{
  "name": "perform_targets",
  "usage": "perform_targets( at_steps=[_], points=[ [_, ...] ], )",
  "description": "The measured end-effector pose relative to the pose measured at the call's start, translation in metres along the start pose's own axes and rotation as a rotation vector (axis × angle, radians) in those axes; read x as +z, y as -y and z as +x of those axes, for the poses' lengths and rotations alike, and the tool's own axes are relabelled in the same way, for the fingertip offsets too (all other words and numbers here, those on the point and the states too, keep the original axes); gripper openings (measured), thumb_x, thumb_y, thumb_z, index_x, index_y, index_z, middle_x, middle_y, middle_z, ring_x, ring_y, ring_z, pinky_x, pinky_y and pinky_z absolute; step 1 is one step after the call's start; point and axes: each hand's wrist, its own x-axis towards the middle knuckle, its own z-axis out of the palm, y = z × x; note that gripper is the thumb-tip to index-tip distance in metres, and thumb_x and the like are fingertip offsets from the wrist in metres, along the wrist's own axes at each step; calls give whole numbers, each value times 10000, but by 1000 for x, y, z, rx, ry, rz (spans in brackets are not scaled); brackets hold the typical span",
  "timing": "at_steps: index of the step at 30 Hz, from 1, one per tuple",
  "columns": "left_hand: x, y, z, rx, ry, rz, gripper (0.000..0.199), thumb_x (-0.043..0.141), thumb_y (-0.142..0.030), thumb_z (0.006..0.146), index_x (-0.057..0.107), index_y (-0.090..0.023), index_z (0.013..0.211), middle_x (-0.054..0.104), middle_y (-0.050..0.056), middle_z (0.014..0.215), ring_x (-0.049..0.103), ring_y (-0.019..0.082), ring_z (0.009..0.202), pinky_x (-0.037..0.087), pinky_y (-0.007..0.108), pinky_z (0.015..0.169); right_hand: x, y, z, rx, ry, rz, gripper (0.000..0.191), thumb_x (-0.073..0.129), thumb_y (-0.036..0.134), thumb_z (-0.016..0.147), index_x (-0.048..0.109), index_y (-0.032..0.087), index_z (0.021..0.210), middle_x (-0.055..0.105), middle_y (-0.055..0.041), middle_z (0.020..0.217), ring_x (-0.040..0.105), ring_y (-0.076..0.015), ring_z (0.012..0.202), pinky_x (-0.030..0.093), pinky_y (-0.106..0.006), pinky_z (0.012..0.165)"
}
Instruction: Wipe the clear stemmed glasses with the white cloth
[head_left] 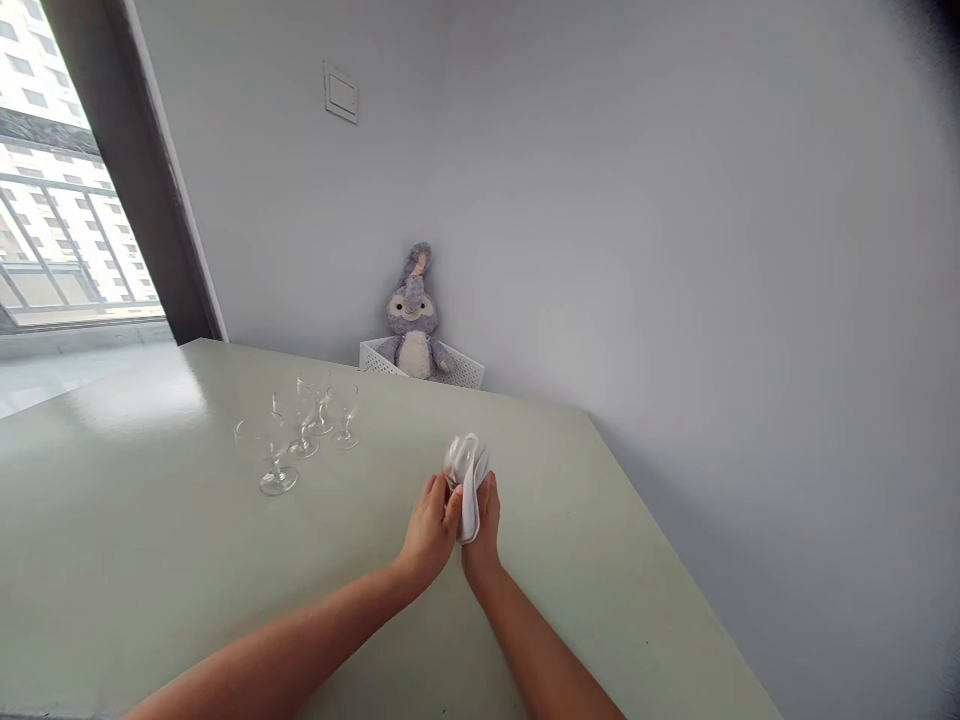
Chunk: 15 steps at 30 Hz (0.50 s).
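Over the middle of the table, my left hand (431, 525) is closed around a clear drinking glass (456, 458), its stem and base hidden by my fingers. My right hand (486, 520) is wrapped on a folded white cloth (470, 500), which is pressed against the glass's right side. The two hands are close together, and part of the cloth reaches up along the bowl. To the left, several clear stemmed glasses stand upright in a group; the nearest glass (278, 481) is a little apart from the others.
The pale green table (360, 620) meets a grey wall along its far edge. Behind that edge, a plush toy (412, 320) sits in a white perforated basket (469, 373). A light switch (342, 94) is on the wall, and a window (67, 220) is at far left.
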Motion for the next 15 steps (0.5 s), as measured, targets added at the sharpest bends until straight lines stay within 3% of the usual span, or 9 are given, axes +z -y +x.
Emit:
perform_targets(
  at_steps=[2, 4, 9, 12, 15],
  points=[
    [3, 0, 3, -25, -121, -69, 384, 292, -440, 858, 491, -196, 1078, 490, 93, 1075, 459, 206, 1024, 343, 357, 886, 2, -1, -2, 4, 39, -36, 369, 279, 515, 850, 462, 199, 792, 518, -1, 708, 492, -145, 659, 398, -271, 622],
    [1, 0, 6, -75, -149, -202, 416, 301, -471, 848, 524, -193, 1063, 491, 88, 1093, 450, 210, 1051, 343, 344, 894, 2, -2, -2, 16, 126, -146, 363, 292, 493, 848, 467, 193, 745, 512, 0, 668, 482, -142, 622, 383, -260, 578],
    [-17, -2, 9, -259, 102, -600, 421, 454, -524, 766, 569, -178, 977, 567, 15, 763, 545, 158, 739, 417, 247, 630, -9, 5, -1, 138, 473, -290, 301, 378, 417, 811, 456, 169, 660, 454, 25, 551, 399, -102, 490, 292, -216, 450],
    [-28, -2, 8, -304, 163, -702, 406, 577, -483, 700, 585, -169, 957, 588, 14, 772, 551, 142, 718, 411, 227, 613, -19, 19, -3, 103, 661, -330, 253, 411, 367, 803, 473, 162, 670, 447, 33, 576, 377, -89, 507, 277, -205, 463],
    [-32, -3, 4, -272, 173, -730, 388, 620, -448, 677, 597, -155, 930, 620, 42, 871, 562, 143, 735, 418, 230, 634, -26, 31, -7, 37, 747, -433, 227, 415, 351, 813, 513, 164, 730, 465, 33, 616, 397, -95, 549, 303, -207, 500]
  ],
)
